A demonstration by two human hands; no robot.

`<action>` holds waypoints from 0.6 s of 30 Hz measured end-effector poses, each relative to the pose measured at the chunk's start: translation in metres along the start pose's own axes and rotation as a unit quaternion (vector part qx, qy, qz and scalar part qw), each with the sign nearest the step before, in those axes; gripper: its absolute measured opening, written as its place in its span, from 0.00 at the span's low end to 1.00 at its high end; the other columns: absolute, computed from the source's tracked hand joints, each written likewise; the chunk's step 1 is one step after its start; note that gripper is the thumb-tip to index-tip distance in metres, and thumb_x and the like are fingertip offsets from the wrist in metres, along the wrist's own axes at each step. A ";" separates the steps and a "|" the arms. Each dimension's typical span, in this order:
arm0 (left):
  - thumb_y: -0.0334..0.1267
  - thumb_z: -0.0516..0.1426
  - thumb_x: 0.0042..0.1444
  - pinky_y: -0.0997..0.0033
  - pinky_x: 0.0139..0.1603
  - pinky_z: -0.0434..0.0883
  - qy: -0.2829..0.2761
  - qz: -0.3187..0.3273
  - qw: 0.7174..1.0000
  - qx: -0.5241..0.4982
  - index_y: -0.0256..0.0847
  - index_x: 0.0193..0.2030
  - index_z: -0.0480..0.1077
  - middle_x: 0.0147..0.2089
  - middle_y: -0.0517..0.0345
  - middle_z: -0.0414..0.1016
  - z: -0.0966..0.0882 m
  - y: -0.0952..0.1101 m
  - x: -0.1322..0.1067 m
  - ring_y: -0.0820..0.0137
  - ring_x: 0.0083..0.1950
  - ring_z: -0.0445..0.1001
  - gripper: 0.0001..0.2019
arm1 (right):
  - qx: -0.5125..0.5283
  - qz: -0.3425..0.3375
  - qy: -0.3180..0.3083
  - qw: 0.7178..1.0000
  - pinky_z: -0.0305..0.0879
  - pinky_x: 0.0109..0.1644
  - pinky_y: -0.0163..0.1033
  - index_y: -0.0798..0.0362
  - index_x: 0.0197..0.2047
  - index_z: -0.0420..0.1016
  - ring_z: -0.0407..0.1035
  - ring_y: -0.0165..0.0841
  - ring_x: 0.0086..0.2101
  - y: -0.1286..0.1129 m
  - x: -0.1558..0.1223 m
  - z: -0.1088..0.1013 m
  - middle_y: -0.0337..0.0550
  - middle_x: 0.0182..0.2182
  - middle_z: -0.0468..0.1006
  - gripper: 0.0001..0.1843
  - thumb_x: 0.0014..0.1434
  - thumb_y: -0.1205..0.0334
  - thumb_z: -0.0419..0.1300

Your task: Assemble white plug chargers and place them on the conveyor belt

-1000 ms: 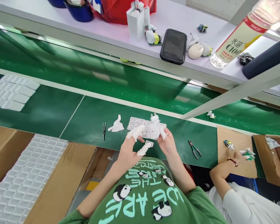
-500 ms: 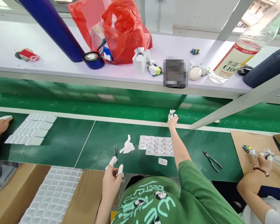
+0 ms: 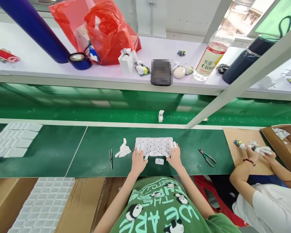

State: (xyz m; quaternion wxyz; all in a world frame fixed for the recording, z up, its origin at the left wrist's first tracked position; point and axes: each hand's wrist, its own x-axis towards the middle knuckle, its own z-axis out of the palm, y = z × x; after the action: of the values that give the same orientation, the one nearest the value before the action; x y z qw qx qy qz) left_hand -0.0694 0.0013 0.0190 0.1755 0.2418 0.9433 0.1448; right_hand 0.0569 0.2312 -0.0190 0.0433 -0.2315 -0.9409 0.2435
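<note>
Pressing in from both sides, the left hand (image 3: 138, 160) and the right hand (image 3: 175, 158) frame a block of small white cases (image 3: 158, 144) laid in neat rows on the green bench (image 3: 94, 161). From where I stand, the left hand lies over the block's left end, fingers stretched forward and thumb held apart from them at the near edge; the right hand mirrors it at the other end, its thumb and fingers likewise spread rather than curled around anything. White finger covers (image 3: 174, 145) show on both hands. One loose white case (image 3: 159, 161) sits between the two thumbs, just on the body side of the block. Left of the left hand lies a crumpled white piece (image 3: 123, 149), with a pair of tweezers (image 3: 111, 159) a little further out; well beyond them stands a group of white cases (image 3: 14, 139). Straight ahead of the hands, past the bench edge, a small white item (image 3: 161, 116) rests on the green strip, too small for me to make out. Green-handled pliers (image 3: 207, 157) lie to the right of the right hand, and further that way a co-worker's hands (image 3: 253, 153) handle small parts above a cardboard sheet (image 3: 230, 139).
</note>
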 end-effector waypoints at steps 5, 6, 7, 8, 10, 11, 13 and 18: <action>0.31 0.55 0.58 0.42 0.74 0.56 -0.004 0.028 0.998 0.048 0.30 0.61 0.68 0.64 0.30 0.71 0.002 0.031 0.016 0.42 0.78 0.50 0.23 | -0.032 -0.037 -0.081 0.996 0.40 0.72 0.74 0.57 0.52 0.74 0.39 0.60 0.74 -0.024 -0.016 0.000 0.68 0.64 0.67 0.19 0.56 0.69 0.61; 0.31 0.55 0.58 0.44 0.73 0.58 0.002 0.037 0.998 0.050 0.31 0.60 0.69 0.64 0.31 0.71 0.003 0.035 0.014 0.43 0.77 0.53 0.22 | -0.026 -0.055 -0.083 0.995 0.40 0.72 0.74 0.57 0.55 0.73 0.39 0.59 0.74 -0.027 -0.018 -0.001 0.67 0.65 0.67 0.22 0.56 0.70 0.61; 0.31 0.54 0.59 0.46 0.71 0.61 0.003 0.045 0.998 0.052 0.33 0.59 0.70 0.63 0.33 0.72 0.003 0.037 0.010 0.44 0.75 0.57 0.21 | -0.017 -0.072 -0.082 0.994 0.40 0.73 0.73 0.57 0.57 0.72 0.40 0.58 0.74 -0.028 -0.020 -0.002 0.67 0.65 0.67 0.25 0.56 0.71 0.60; 0.32 0.54 0.60 0.49 0.68 0.64 -0.008 0.054 0.997 0.052 0.35 0.58 0.71 0.61 0.35 0.74 0.005 0.040 0.005 0.46 0.72 0.63 0.19 | -0.007 -0.085 -0.081 0.993 0.40 0.73 0.72 0.57 0.59 0.72 0.40 0.56 0.74 -0.027 -0.023 -0.003 0.66 0.65 0.67 0.27 0.55 0.72 0.59; 0.33 0.51 0.64 0.56 0.60 0.70 -0.068 0.075 0.994 0.049 0.39 0.55 0.73 0.54 0.41 0.78 0.012 0.045 -0.009 0.52 0.61 0.74 0.16 | 0.012 -0.101 -0.078 0.992 0.41 0.74 0.71 0.56 0.61 0.71 0.41 0.55 0.74 -0.022 -0.027 -0.006 0.64 0.65 0.67 0.31 0.53 0.74 0.58; 0.34 0.51 0.65 0.59 0.56 0.71 -0.105 0.082 0.990 0.047 0.41 0.53 0.74 0.51 0.44 0.80 0.018 0.048 -0.015 0.55 0.56 0.77 0.15 | 0.021 -0.104 -0.075 0.992 0.42 0.74 0.70 0.56 0.62 0.71 0.42 0.54 0.74 -0.017 -0.029 -0.008 0.63 0.64 0.68 0.32 0.52 0.74 0.57; 0.36 0.50 0.67 0.64 0.50 0.72 -0.157 0.083 0.983 0.044 0.44 0.52 0.74 0.47 0.49 0.82 0.030 0.055 -0.026 0.59 0.51 0.79 0.14 | 0.038 -0.108 -0.065 0.991 0.45 0.73 0.69 0.55 0.63 0.70 0.45 0.53 0.73 -0.007 -0.030 -0.011 0.61 0.63 0.69 0.32 0.53 0.74 0.56; 0.33 0.53 0.64 0.68 0.48 0.70 -0.161 0.032 0.986 0.040 0.44 0.52 0.74 0.48 0.50 0.82 0.048 0.064 -0.033 0.60 0.51 0.80 0.13 | 0.075 -0.139 -0.038 0.987 0.53 0.72 0.65 0.57 0.64 0.70 0.51 0.51 0.71 0.011 -0.028 -0.021 0.61 0.62 0.70 0.28 0.60 0.70 0.53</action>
State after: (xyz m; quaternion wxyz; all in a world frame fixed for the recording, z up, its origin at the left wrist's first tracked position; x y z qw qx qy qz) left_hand 0.0034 0.0477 0.0074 0.3102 0.2992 0.8995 0.0716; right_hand 0.0904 0.2364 -0.0052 0.0579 -0.0848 -0.9441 0.3133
